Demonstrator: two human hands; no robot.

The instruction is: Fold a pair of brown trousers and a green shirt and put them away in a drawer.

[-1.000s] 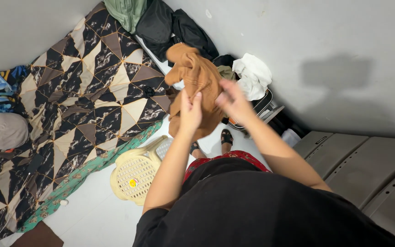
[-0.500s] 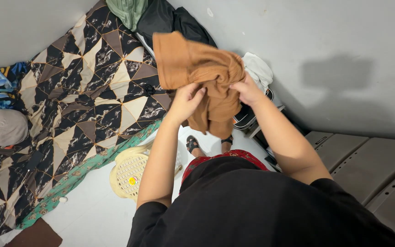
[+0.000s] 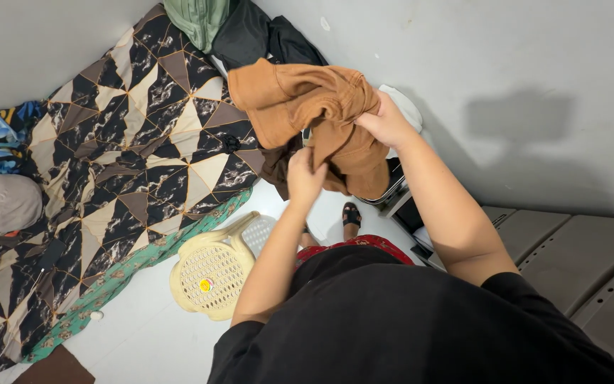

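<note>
Rust-brown garment [image 3: 307,107] held up in the air over the white floor [image 3: 143,334], just right of the patterned mattress [image 3: 129,163]; still bunched and twisted, not yet spread flat or folded, so by the look of it the sorting-out of this piece barely begun. Right hand [image 3: 385,124] with grip clamped on the upper bunched edge of the garment; left hand [image 3: 303,174] with grip pinched on a lower hanging fold. Cloth thick, soft, matt, with a stitched hem or waistband visible; shape lumpy and creased. Mattress cover smooth, printed in black, cream and brown triangles, edged by a green floral sheet; beside its near edge, a cream perforated plastic stool [image 3: 211,274]; beyond its far corner, a heap of dark and green clothes [image 3: 236,28] against the grey wall.
</note>
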